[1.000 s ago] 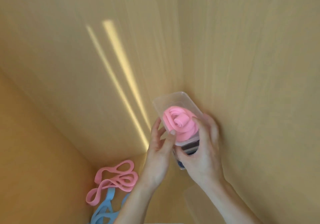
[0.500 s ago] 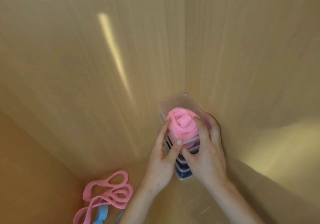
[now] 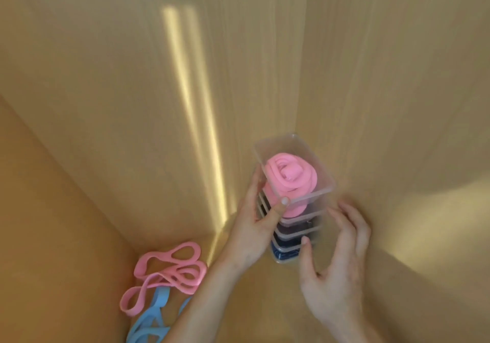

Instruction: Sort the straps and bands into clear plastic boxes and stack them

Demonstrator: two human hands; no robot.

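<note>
From the head camera, a stack of clear plastic boxes (image 3: pixel 294 226) stands in the corner of a wooden shelf (image 3: pixel 79 210). The top box (image 3: pixel 293 167) holds a rolled pink band (image 3: pixel 290 177). The boxes under it hold dark things, maybe blue and black straps, but it is hard to tell. So a good part of the sorting looks done, and the pink roll is now on the pile. Some work is left: a loose pink band (image 3: pixel 169 271) and a loose blue band (image 3: pixel 153 316) lie in a heap on the shelf floor, well apart from the stack, on the left. The left hand (image 3: pixel 254 228) holds the left side of the stack, with its thumb curled onto the top box's front edge. The right hand (image 3: pixel 336 268) is spread and loose just beside the stack's right side, holding nothing.
</note>
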